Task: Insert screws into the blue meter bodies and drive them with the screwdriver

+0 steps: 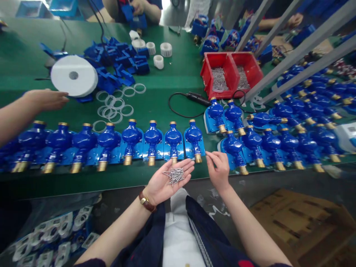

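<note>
My left hand [167, 181] lies palm up with its fingers stretched out, carrying a small heap of metal screws [175, 175]. Just to the right, my right hand [219, 168] has thumb and forefinger pinched together. Whatever is between those fingertips, if anything, is too small to make out. The pinch is beside the lower right corner of a blue valve-like body with brass ends [194, 137], which sits on a light blue base. A similar blue unit [172, 139] stands behind my left fingertips, its lower brass end partly covered by them.
More blue units line the green bench [155, 100] on both sides. Behind them are a red two-part bin [220, 79] of screws, a black corded tool [198, 98], clear rings [111, 107] and a white reel [72, 76]. Another person's hand [46, 99] reaches in from the left.
</note>
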`<state>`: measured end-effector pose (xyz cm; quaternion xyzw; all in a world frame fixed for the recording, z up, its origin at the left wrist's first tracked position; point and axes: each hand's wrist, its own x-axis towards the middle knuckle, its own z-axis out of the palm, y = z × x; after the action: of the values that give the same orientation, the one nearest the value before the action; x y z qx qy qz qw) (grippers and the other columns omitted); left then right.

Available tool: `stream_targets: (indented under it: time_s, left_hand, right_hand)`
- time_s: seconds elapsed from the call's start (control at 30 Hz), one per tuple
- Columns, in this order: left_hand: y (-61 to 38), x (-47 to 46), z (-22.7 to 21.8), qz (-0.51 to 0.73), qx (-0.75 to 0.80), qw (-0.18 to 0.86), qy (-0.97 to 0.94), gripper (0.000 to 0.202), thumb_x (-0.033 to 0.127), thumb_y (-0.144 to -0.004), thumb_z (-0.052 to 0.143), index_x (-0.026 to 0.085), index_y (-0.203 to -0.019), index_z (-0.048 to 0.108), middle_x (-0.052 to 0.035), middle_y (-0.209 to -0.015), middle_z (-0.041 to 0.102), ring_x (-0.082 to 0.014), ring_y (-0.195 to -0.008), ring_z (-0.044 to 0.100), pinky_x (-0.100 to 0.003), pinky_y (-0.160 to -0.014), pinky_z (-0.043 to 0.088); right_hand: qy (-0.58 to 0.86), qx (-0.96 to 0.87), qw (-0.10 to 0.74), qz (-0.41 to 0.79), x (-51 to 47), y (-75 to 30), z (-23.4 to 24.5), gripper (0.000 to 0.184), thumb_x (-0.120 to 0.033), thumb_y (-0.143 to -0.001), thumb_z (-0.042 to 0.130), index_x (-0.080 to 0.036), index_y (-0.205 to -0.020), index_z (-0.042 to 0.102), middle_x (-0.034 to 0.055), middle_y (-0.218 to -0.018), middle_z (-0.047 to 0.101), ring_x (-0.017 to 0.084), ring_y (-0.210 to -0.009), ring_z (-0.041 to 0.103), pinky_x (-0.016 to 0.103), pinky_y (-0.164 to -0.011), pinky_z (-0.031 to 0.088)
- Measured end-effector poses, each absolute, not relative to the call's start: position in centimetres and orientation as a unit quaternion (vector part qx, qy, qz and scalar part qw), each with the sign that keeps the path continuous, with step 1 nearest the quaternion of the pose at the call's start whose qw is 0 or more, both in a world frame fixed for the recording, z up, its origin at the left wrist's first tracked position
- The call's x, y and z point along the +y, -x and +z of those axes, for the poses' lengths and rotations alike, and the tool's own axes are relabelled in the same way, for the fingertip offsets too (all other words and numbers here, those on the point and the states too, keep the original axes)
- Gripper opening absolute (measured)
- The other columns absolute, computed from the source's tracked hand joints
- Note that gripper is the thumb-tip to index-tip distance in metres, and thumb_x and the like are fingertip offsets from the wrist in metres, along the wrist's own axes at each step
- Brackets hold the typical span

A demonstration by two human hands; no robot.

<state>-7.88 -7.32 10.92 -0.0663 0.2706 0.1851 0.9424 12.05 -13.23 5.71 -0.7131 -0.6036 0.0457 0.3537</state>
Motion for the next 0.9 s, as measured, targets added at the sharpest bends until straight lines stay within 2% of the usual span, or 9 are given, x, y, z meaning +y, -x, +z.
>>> stream_targets:
  time_s: [0.07,0.13,0.23,0.4,0.5,0.57,0.67,0.77,0.9]
  left_hand:
    - [7.6,-7.6,10.5,0.193,0.26,0.943,0.074,0.048,0.036,-0.095,0.032,0.003,-0.123,0.053,-0.0159,-0.108,0.065,-0.0193,-0.105,0.06,-0.03,-0.094,0.042]
    - [7.5,-7.9,10.1,0.205,0.255,0.941,0.086,0.043,0.036,-0.095,0.033,0.007,-0.102,0.063,-0.0101,-0.088,0.069,-0.0159,-0.086,0.064,-0.029,-0.087,0.046]
    - [7.6,-8.2,9.8,0.216,0.26,0.936,0.097,0.044,0.034,-0.096,0.03,0.009,-0.088,0.065,-0.0079,-0.08,0.068,-0.0148,-0.078,0.064,-0.029,-0.081,0.048]
    - [8.2,-8.7,9.1,0.226,0.244,0.938,0.101,0.041,0.032,-0.095,0.032,0.007,-0.112,0.061,-0.0081,-0.086,0.069,-0.0138,-0.08,0.064,-0.026,-0.081,0.047]
    - [8.5,-8.9,8.6,0.224,0.248,0.936,0.106,0.043,0.031,-0.095,0.032,0.006,-0.119,0.057,-0.0101,-0.094,0.07,-0.015,-0.086,0.065,-0.029,-0.09,0.045]
    - [8.7,-9.0,8.4,0.222,0.262,0.933,0.105,0.044,0.03,-0.095,0.031,0.005,-0.121,0.055,-0.0131,-0.108,0.067,-0.0182,-0.1,0.062,-0.032,-0.097,0.041]
    - [9.1,-8.9,8.5,0.227,0.282,0.926,0.107,0.045,0.03,-0.094,0.032,0.004,-0.126,0.051,-0.0152,-0.126,0.058,-0.0222,-0.119,0.052,-0.034,-0.103,0.037]
    - [9.6,-9.0,8.6,0.241,0.291,0.919,0.116,0.048,0.03,-0.094,0.033,0.003,-0.133,0.043,-0.0159,-0.131,0.054,-0.0232,-0.124,0.048,-0.034,-0.103,0.037]
    - [10.2,-9.2,8.5,0.26,0.285,0.915,0.119,0.052,0.03,-0.094,0.032,0.003,-0.139,0.034,-0.0161,-0.132,0.053,-0.0226,-0.124,0.047,-0.033,-0.103,0.037]
  right_hand:
    - [0.644,-0.667,0.354,0.121,-13.1,-9.5,8.7,0.023,-0.022,-0.088,0.048,-0.023,-0.103,0.065,0.0056,-0.089,0.065,0.019,-0.087,0.055,0.037,-0.08,0.045]
    - [0.613,-0.704,0.313,0.174,-12.8,-7.2,10.8,0.023,-0.02,-0.088,0.047,-0.024,-0.101,0.065,0.0048,-0.091,0.066,0.018,-0.087,0.054,0.036,-0.08,0.044]
    - [0.618,-0.717,0.26,0.191,-12.4,-5.4,11.6,0.021,-0.021,-0.089,0.047,-0.023,-0.098,0.066,0.0045,-0.092,0.066,0.018,-0.086,0.052,0.035,-0.079,0.043]
    - [0.616,-0.719,0.261,0.189,-13.1,-5.1,11.0,0.017,-0.021,-0.089,0.048,-0.02,-0.084,0.064,0.0043,-0.087,0.063,0.017,-0.085,0.051,0.032,-0.076,0.043]
    - [0.612,-0.701,0.312,0.191,-13.3,-5.8,10.7,0.016,-0.019,-0.089,0.047,-0.02,-0.09,0.063,0.0038,-0.088,0.064,0.016,-0.087,0.054,0.031,-0.078,0.045]
    - [0.632,-0.684,0.317,0.178,-12.8,-6.9,10.1,0.018,-0.019,-0.089,0.045,-0.021,-0.095,0.062,0.0038,-0.089,0.064,0.016,-0.086,0.055,0.031,-0.078,0.045]
    - [0.671,-0.702,0.202,0.127,-11.0,-9.0,8.3,0.02,-0.019,-0.089,0.044,-0.019,-0.087,0.064,0.0057,-0.082,0.063,0.018,-0.081,0.053,0.033,-0.074,0.042]
    - [0.645,-0.76,0.04,0.069,-9.2,-10.2,6.4,0.02,-0.014,-0.086,0.046,-0.016,-0.076,0.063,0.0085,-0.075,0.06,0.022,-0.079,0.048,0.035,-0.071,0.037]
    - [0.597,-0.801,-0.042,0.009,-8.1,-10.4,5.0,0.016,-0.014,-0.084,0.049,-0.015,-0.074,0.062,0.0093,-0.074,0.059,0.023,-0.08,0.044,0.035,-0.069,0.031]
